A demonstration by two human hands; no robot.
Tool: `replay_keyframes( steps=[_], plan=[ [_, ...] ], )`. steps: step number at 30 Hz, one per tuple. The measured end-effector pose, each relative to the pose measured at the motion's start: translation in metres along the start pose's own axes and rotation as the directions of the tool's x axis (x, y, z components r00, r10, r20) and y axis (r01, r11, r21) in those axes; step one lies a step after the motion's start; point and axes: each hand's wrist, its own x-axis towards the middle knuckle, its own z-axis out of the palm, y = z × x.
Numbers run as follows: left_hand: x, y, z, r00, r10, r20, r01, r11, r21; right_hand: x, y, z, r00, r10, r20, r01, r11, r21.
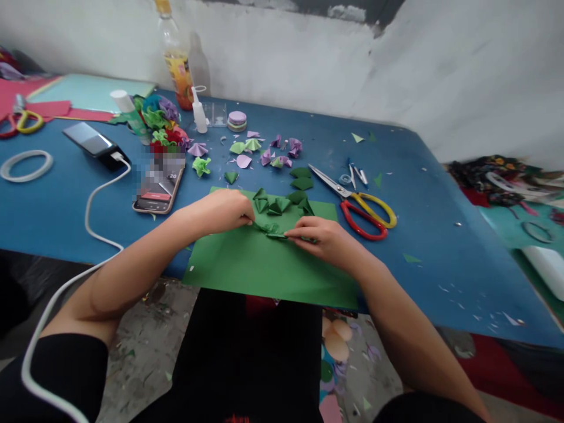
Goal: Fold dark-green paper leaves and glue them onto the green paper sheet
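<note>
Both my hands rest on a green paper sheet (264, 264) at the front of the blue table (423, 205). My left hand (222, 210) is curled shut and pinches the left end of a small folded green paper piece (269, 230). My right hand (321, 236) presses its pinched fingertips on the right end of the same piece. Just behind my fingers lie several folded green paper cones (277, 204).
Red-and-yellow scissors (358, 207) lie right of the sheet, with pens (356, 174) behind them. A phone (159, 182) sits to the left, and a second phone (93, 143) has a white cable (94, 202). Farther back are paper flowers (161, 120), purple folded pieces (282, 150), a glue bottle (199, 111) and a drink bottle (176, 59).
</note>
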Motion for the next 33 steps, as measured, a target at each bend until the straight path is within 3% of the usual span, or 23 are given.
replay_keyframes(
  steps=[14, 23, 26, 30, 33],
  plan=[
    [0.0003, -0.0022, 0.0006, 0.999, -0.025, -0.02, 0.026, 0.999, 0.034, 0.0018, 0.0018, 0.0011, 0.999, -0.04, -0.027, 0.035, 0.987, -0.156],
    [-0.0002, -0.0014, -0.001, 0.999, -0.036, -0.027, 0.037, 0.999, 0.012, 0.0057, 0.0041, 0.0045, 0.989, -0.116, -0.091, 0.072, 0.919, -0.388],
    [-0.0004, -0.0021, -0.0013, 0.999, -0.038, -0.026, 0.038, 0.999, 0.006, 0.0073, 0.0027, 0.0053, 0.983, -0.112, -0.146, 0.036, 0.893, -0.448],
    [-0.0005, -0.0044, -0.0006, 0.999, -0.04, -0.024, 0.04, 0.999, 0.004, 0.0068, 0.0027, 0.0058, 0.99, -0.109, -0.091, 0.055, 0.887, -0.458],
    [-0.0004, -0.0056, 0.0003, 0.999, -0.038, -0.03, 0.038, 0.999, -0.007, 0.0059, 0.0044, 0.0059, 0.989, -0.077, -0.129, 0.007, 0.882, -0.471]
  ],
)
